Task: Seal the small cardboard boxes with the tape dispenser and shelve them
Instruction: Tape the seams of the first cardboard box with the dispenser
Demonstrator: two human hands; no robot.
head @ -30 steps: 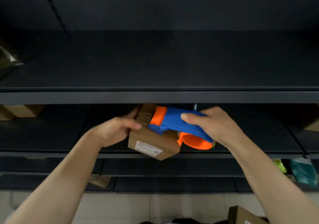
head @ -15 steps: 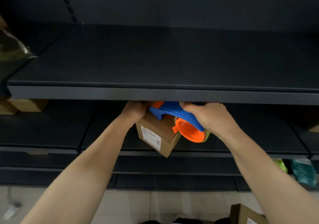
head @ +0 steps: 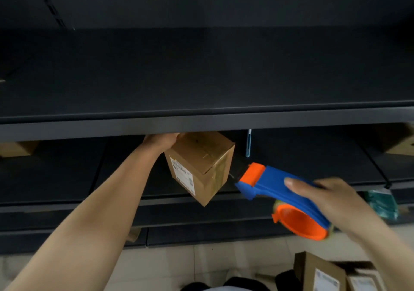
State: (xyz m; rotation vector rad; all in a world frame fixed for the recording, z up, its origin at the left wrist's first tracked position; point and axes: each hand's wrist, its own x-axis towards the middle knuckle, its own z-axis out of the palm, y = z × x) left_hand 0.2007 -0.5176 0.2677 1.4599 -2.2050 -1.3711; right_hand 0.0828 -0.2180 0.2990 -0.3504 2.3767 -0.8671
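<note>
Under the upper shelf (head: 201,126) lip: taped cardboard box (head: 201,167), tilted, clamped in left hand (head: 161,141).
Right of box: tape dispenser (head: 284,196), gripped by right hand (head: 331,198), apart.
Shelving hand: left, nearer.

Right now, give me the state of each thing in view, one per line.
Small cardboard box: taped shut, tilted, held off the shelf.
Tape dispenser: clear of the box.
Left hand: gripping the box.
Right hand: gripping the dispenser.
Boxes on the floor: unshelved.
</note>
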